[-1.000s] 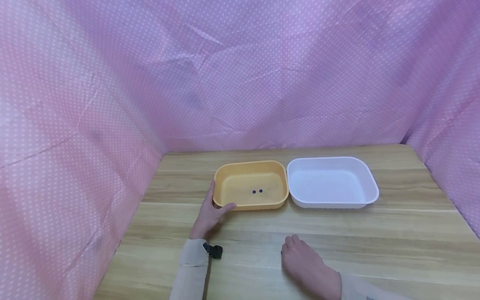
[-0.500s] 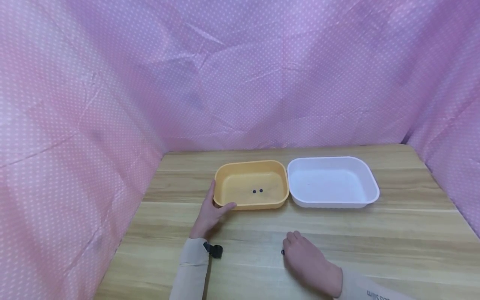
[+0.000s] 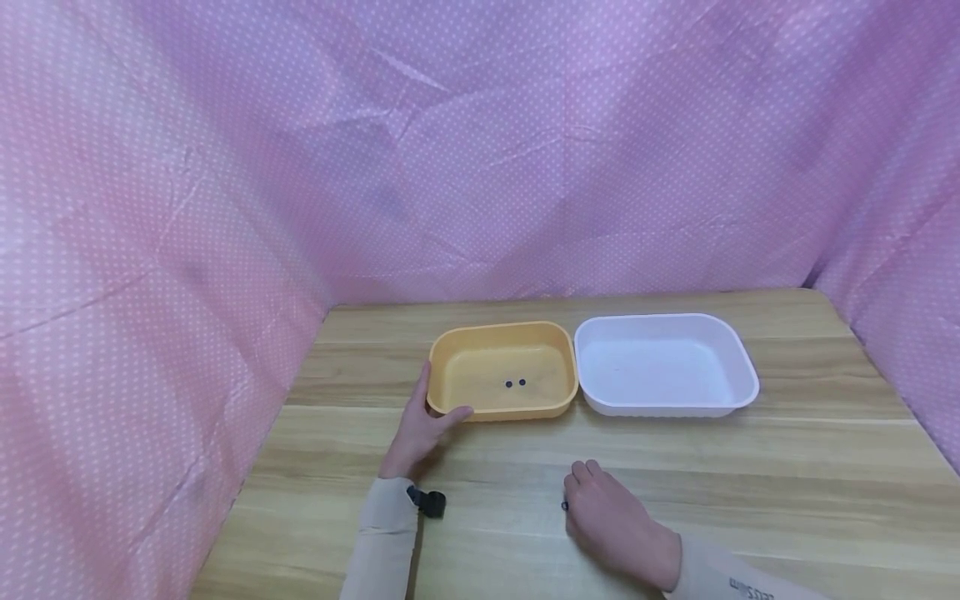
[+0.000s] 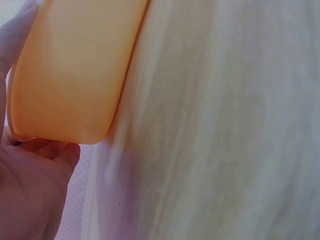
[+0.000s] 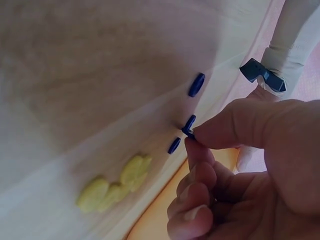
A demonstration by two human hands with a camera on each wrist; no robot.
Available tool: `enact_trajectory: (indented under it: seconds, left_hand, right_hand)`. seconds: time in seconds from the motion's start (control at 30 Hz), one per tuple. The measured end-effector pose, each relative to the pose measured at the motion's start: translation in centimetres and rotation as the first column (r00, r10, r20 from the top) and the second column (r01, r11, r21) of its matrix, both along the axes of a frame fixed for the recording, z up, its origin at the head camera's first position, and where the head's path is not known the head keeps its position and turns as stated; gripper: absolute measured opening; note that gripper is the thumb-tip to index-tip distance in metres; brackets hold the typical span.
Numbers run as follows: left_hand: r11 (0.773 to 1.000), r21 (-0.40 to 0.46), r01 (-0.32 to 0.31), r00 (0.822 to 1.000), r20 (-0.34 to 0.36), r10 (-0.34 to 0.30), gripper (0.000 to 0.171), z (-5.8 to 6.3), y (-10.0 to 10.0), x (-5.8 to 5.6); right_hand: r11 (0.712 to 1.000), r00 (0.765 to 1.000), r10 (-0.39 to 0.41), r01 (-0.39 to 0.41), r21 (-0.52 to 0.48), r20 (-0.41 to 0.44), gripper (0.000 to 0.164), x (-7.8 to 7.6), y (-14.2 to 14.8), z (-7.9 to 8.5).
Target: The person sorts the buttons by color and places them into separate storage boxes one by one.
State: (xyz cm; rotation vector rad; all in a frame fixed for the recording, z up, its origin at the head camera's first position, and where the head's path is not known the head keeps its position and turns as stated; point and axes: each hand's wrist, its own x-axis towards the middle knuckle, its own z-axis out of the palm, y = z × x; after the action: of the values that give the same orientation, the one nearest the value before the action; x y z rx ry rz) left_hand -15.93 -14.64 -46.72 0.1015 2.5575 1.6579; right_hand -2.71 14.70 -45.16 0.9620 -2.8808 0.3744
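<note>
My left hand (image 3: pixel 418 429) grips the near left corner of a yellow plastic tray (image 3: pixel 517 413). Its thumb lies along the front rim and its fingers reach along the left side; the tray's outer wall (image 4: pixel 75 75) fills part of the left wrist view. Two small dark discs (image 3: pixel 509 384) lie inside the tray. Low over the wooden table, my right hand (image 3: pixel 611 521) pinches a small blue button-like disc (image 5: pixel 187 132) between thumb and forefinger, its other fingers curled. More blue discs (image 5: pixel 197 85) and several yellow rounded pieces (image 5: pixel 95 194) show near those fingertips; the head view hides most of them.
Close against the yellow tray's right side stands a white plastic tray (image 3: pixel 663 411). Both rest on the wooden table (image 3: pixel 810 467), which has pink dotted cloth (image 3: pixel 450 167) hanging behind and beside it. A black strap (image 3: pixel 427 501) sits on my left wrist.
The right hand's fingertips have shifted slightly, and a dark disc now shows more clearly at their left side. The left hand and both trays stay in place.
</note>
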Motion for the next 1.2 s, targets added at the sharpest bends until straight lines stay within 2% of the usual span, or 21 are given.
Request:
enact_trajectory:
  seconds: [0.1, 0.17, 0.27, 0.37, 0.47, 0.5, 0.6, 0.63, 0.7, 0.8, 1.0, 1.03, 1.1, 1.13, 1.2]
  left_hand:
    - [1.0, -0.002, 0.0, 1.0, -0.003, 0.0, 0.118, 0.0, 0.0, 0.0]
    - [1.0, -0.006, -0.005, 1.0, -0.004, 0.005, 0.118, 0.0, 0.0, 0.0]
    - [1.0, 0.0, -0.003, 1.0, -0.006, 0.003, 0.118, -0.1, 0.0, 0.1]
    - [1.0, 0.024, 0.004, 1.0, -0.006, -0.004, 0.118, -0.2, 0.0, 0.1]
    - [0.999, 0.047, 0.011, 1.0, 0.001, -0.011, 0.118, -0.2, 0.0, 0.1]
    - [0.999, 0.045, 0.011, 1.0, 0.003, -0.011, 0.118, -0.2, 0.0, 0.1]
    - [0.999, 0.042, 0.012, 1.0, 0.005, -0.013, 0.118, -0.1, 0.0, 0.1]
    - [0.999, 0.041, 0.012, 1.0, 0.004, -0.012, 0.119, 0.0, 0.0, 0.1]
    - [0.999, 0.041, 0.011, 1.0, 0.003, -0.011, 0.118, 0.0, 0.1, 0.0]
    - [0.999, 0.047, 0.014, 1.0, -0.001, -0.014, 0.118, 0.1, 0.1, 0.0]
    - [0.999, 0.045, 0.013, 1.0, 0.003, -0.014, 0.118, 0.1, 0.0, -0.1]
    - [0.999, 0.045, 0.015, 1.0, 0.002, -0.015, 0.117, 0.1, 0.0, -0.1]
    - [0.999, 0.044, 0.026, 0.999, 0.019, -0.026, 0.116, 1.0, 0.2, 0.2]
    - [0.999, 0.039, 0.033, 0.999, 0.024, -0.034, 0.115, 1.5, 0.3, 0.3]
    - [0.998, 0.039, 0.045, 0.998, 0.035, -0.047, 0.115, 1.7, 0.4, 0.3]
  right_hand:
    - [1.0, 0.998, -0.009, 0.01, -0.023, 0.062, 0.009, 0.0, 0.1, 0.2]
    - [0.997, 0.99, -0.023, 0.034, -0.074, 0.14, 0.007, -0.1, 0.3, 0.5]
    - [0.978, 0.961, -0.031, 0.085, -0.188, 0.275, 0.011, -0.4, 0.4, 1.3]
    - [0.937, 0.919, -0.001, 0.138, -0.32, 0.394, 0.013, -0.9, 0.6, 2.0]
    - [0.877, 0.853, 0.043, 0.217, -0.428, 0.52, 0.009, -1.6, 0.8, 2.6]
    - [0.852, 0.819, 0.06, 0.255, -0.456, 0.57, 0.006, -1.9, 1.0, 2.9]
    - [0.789, 0.74, 0.075, 0.365, -0.493, 0.668, 0.008, -2.9, 1.4, 3.6]
    - [0.771, 0.723, 0.072, 0.397, -0.498, 0.688, 0.011, -3.3, 1.6, 3.8]
    - [0.735, 0.703, 0.067, 0.444, -0.511, 0.708, 0.017, -4.0, 1.9, 4.3]
    - [0.692, 0.688, 0.056, 0.496, -0.525, 0.724, 0.024, -4.8, 2.4, 5.0]
    - [0.602, 0.603, 0.065, 0.612, -0.514, 0.795, 0.033, -6.4, 2.6, 6.3]
    - [0.59, 0.595, 0.075, 0.621, -0.517, 0.8, 0.035, -6.7, 2.6, 6.4]
    - [0.565, 0.589, 0.099, 0.631, -0.532, 0.802, 0.037, -7.4, 2.6, 6.4]
    - [0.554, 0.593, 0.109, 0.63, -0.544, 0.798, 0.038, -7.8, 2.6, 6.4]
    - [0.534, 0.597, 0.132, 0.63, -0.564, 0.792, 0.038, -8.5, 2.5, 6.4]
